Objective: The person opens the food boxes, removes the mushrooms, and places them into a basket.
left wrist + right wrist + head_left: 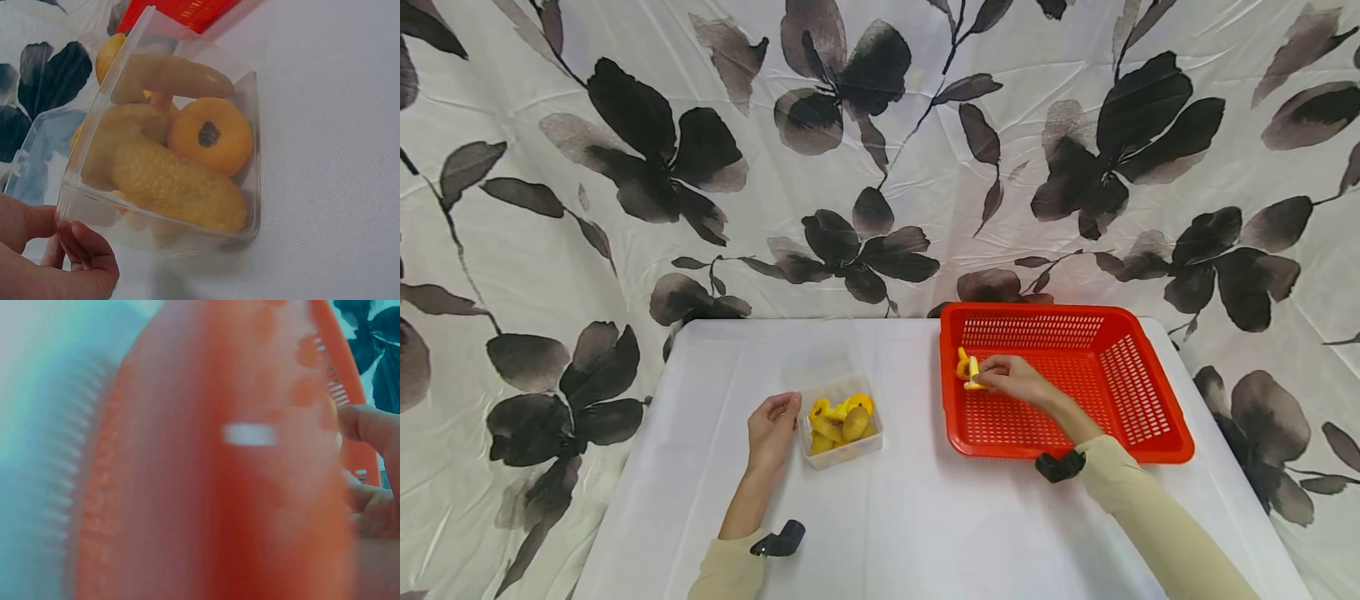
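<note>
At the left of the table stands a clear plastic box (844, 457) heaped with yellow toy pieces (854, 423). Among them, the left wrist view shows long bumpy pieces (175, 184) and a round one (215, 134) with a dark spot. My left hand (775, 429) pinches the box's near corner edge between thumb and fingers. Over the left part of a red plastic basket (1030, 433), my right hand (1011, 379) pinches a small pale-yellow piece (973, 372). Another yellow piece (962, 364) lies just beside it in the basket. The basket's wall hides most of the right hand's work in the right wrist view.
A white cloth (895, 533) covers the table. Behind the box lies a see-through plastic lid or tray (47, 147). A floral curtain (880, 167) hangs behind the table's far edge. The basket's raised rim surrounds the right hand's area.
</note>
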`<state>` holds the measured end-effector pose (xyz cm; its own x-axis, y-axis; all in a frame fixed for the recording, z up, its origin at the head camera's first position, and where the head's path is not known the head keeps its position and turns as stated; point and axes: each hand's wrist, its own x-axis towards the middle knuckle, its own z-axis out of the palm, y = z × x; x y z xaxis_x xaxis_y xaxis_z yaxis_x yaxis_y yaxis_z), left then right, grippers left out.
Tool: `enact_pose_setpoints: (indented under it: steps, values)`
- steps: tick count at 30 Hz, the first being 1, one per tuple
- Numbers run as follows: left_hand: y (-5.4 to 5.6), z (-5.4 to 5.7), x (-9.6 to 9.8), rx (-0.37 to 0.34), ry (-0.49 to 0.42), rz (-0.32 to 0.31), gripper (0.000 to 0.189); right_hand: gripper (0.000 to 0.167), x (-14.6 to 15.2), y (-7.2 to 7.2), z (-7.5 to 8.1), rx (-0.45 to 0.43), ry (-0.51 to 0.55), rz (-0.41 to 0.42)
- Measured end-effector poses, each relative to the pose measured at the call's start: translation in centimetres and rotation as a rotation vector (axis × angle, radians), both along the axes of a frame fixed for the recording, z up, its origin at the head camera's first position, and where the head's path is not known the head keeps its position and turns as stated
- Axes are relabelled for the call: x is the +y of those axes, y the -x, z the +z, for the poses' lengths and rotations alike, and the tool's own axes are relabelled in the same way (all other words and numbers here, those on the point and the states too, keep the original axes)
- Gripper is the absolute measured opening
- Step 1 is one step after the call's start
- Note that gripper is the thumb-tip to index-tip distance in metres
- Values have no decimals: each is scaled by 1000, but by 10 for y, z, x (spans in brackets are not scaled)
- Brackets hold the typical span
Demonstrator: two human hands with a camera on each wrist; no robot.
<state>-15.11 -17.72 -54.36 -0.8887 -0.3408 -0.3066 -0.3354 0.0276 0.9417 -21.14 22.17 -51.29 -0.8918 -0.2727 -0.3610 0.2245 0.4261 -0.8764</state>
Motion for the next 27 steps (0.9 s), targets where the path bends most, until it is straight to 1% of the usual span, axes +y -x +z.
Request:
enact_pose_setpoints:
  steps: [2,4,6,9,11,14,19,24,27]
  values:
    - [0,0,0,-3,1,-6,33,34,0,-3,-2,-22,-14,13]
    - [0,0,0,-7,1,-11,32,32,-1,-5,-4,-50,-28,7]
    - [-1,-1,0,-8,0,-15,32,32,-2,-7,-5,-67,-40,25]
    - [-1,-1,0,-5,-1,-13,31,27,-3,-9,-9,-97,-62,16]
    - [-2,-1,1,-3,-5,-13,31,26,-4,-11,-12,-97,-91,36]
    - [-3,0,1,-4,-7,-14,31,23,-5,-14,-14,-104,-130,43]
    - [-5,2,2,9,-15,-9,33,24,-11,-17,-17,-95,-181,67]
    - [-4,2,1,16,-15,-6,32,31,-17,-16,-16,-61,-218,71]
    - [-2,1,0,17,-14,-4,31,35,-18,-13,-14,-55,-210,78]
